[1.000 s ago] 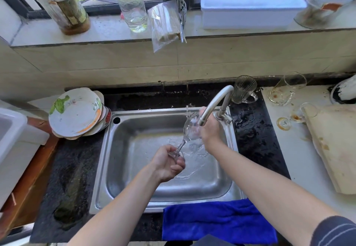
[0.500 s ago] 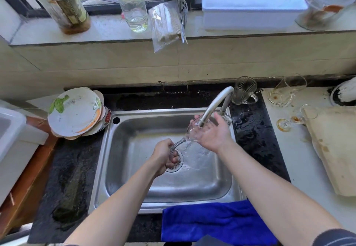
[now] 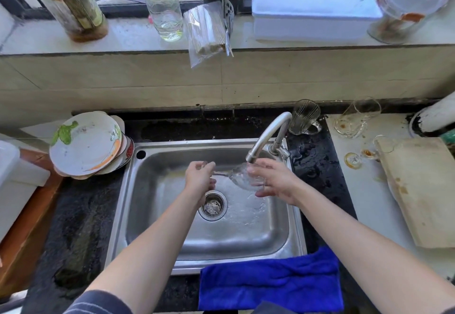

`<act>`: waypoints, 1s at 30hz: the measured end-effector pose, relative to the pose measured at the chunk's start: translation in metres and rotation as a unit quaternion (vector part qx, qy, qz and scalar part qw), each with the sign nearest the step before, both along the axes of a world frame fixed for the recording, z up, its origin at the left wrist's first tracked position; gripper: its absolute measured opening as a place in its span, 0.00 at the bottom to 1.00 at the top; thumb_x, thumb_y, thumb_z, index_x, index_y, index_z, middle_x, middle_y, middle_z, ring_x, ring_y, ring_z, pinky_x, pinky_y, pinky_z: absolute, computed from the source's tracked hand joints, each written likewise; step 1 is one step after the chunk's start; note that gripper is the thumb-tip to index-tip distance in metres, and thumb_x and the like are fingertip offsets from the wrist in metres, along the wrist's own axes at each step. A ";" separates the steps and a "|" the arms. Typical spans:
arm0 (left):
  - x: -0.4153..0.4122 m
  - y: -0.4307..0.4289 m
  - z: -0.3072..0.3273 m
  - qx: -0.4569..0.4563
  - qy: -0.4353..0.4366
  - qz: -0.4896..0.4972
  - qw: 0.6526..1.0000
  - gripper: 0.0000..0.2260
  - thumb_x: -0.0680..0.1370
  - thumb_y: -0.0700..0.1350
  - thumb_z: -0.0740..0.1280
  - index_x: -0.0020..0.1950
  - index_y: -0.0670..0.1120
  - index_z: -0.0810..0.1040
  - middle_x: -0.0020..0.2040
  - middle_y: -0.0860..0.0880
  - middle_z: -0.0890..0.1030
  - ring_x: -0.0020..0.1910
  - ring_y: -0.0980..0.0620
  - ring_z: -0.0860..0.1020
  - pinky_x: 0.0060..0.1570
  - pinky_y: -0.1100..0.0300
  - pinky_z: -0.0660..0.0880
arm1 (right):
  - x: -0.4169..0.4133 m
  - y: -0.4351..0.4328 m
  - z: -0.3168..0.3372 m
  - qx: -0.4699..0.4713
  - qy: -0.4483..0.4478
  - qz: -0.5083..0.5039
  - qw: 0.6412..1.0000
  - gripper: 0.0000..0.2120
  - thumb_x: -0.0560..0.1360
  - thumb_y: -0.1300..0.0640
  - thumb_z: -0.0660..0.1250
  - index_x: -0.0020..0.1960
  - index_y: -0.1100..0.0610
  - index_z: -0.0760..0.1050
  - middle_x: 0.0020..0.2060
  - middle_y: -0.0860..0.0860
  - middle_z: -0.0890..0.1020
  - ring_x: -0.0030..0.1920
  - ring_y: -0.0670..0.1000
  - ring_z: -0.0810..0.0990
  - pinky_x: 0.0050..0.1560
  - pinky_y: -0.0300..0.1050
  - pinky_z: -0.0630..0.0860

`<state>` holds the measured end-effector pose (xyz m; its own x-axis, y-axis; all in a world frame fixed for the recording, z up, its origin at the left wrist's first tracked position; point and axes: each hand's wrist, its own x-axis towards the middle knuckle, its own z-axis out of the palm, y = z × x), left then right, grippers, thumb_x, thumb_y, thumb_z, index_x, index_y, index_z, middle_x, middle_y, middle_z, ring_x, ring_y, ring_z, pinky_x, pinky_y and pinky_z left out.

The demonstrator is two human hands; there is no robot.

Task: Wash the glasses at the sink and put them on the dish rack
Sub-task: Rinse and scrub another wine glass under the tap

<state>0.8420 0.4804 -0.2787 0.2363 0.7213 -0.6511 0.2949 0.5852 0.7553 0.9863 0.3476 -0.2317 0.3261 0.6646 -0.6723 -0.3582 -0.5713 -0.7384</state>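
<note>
Over the steel sink (image 3: 118, 215) a wine glass (image 3: 240, 178) is held on its side, stem pointing left and bowl to the right, right under the mouth of the curved tap (image 3: 269, 130). The left hand (image 3: 200, 177) pinches the stem close to the foot, fingers curled tight around it. The right hand (image 3: 274, 180) cups the open end of the bowl, fingers spread over the top and thumb underneath, so the glass sits between them. Below, water ripples across the basin floor beside the drain (image 3: 213, 205); I can't make out the stream itself behind the fingers.

A blue cloth (image 3: 270, 281) hangs over the near edge of the sink. To the left, a stack of plates (image 3: 86, 143) leans on the dark counter. Just beyond the tap stands a ribbed glass mug (image 3: 304, 116), upside down. Farther right, on the pale counter, a stained glass jug (image 3: 355, 119) tilts over, and another stemmed glass (image 3: 369, 152) lies on its side, dirty, touching the corner of a wooden cutting board (image 3: 421, 190).

Along the windowsill at the far side sit a jar (image 3: 73, 8), a clear bottle (image 3: 165, 8), a plastic bag of sticks (image 3: 205, 33) and a white box (image 3: 312, 10).
</note>
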 end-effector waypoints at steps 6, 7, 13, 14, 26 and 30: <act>0.047 -0.038 -0.010 -0.205 -0.117 0.031 0.971 0.12 0.72 0.42 0.74 0.51 0.38 0.77 0.41 0.41 0.80 0.29 0.49 0.77 0.28 0.61 0.76 | -0.015 -0.026 -0.012 0.057 -0.211 -0.110 0.970 0.26 0.67 0.58 0.79 0.62 0.54 0.75 0.54 0.48 0.77 0.54 0.46 0.76 0.50 0.46 0.81; 0.054 -0.045 -0.009 -0.222 -0.125 0.019 0.967 0.06 0.74 0.42 0.72 0.46 0.40 0.78 0.36 0.44 0.82 0.26 0.51 0.78 0.26 0.63 0.75 | -0.015 -0.032 -0.013 0.049 -0.267 -0.081 0.959 0.27 0.66 0.56 0.80 0.63 0.53 0.75 0.55 0.47 0.76 0.54 0.44 0.75 0.53 0.39 0.77; 0.071 -0.052 -0.015 -0.223 -0.096 -0.001 0.970 0.06 0.79 0.40 0.65 0.42 0.44 0.75 0.33 0.47 0.78 0.27 0.52 0.74 0.29 0.61 0.68 | -0.020 -0.061 -0.015 0.010 -0.395 0.021 0.918 0.32 0.66 0.48 0.77 0.67 0.49 0.70 0.56 0.42 0.73 0.54 0.43 0.74 0.56 0.44 0.76; 0.071 -0.054 -0.013 -0.228 -0.098 -0.002 0.969 0.05 0.79 0.39 0.64 0.43 0.43 0.74 0.33 0.46 0.79 0.25 0.53 0.75 0.27 0.62 0.70 | -0.022 -0.063 -0.015 -0.002 -0.389 0.014 0.921 0.32 0.66 0.46 0.77 0.67 0.49 0.70 0.55 0.41 0.74 0.53 0.43 0.75 0.55 0.42 0.76; 0.067 -0.049 -0.021 -0.157 -0.019 0.031 0.987 0.12 0.73 0.45 0.73 0.53 0.43 0.75 0.34 0.42 0.76 0.28 0.47 0.75 0.31 0.57 0.73 | -0.043 -0.079 -0.022 0.056 -0.500 0.033 0.864 0.29 0.66 0.45 0.75 0.65 0.45 0.72 0.58 0.45 0.72 0.54 0.45 0.77 0.55 0.41 0.76; 0.068 -0.049 -0.014 -0.016 0.054 -0.098 0.994 0.14 0.75 0.53 0.69 0.49 0.42 0.77 0.37 0.43 0.76 0.26 0.46 0.76 0.28 0.59 0.75 | -0.037 -0.083 -0.020 0.065 -0.554 0.044 0.829 0.29 0.65 0.46 0.74 0.65 0.47 0.74 0.58 0.46 0.72 0.55 0.47 0.75 0.52 0.41 0.76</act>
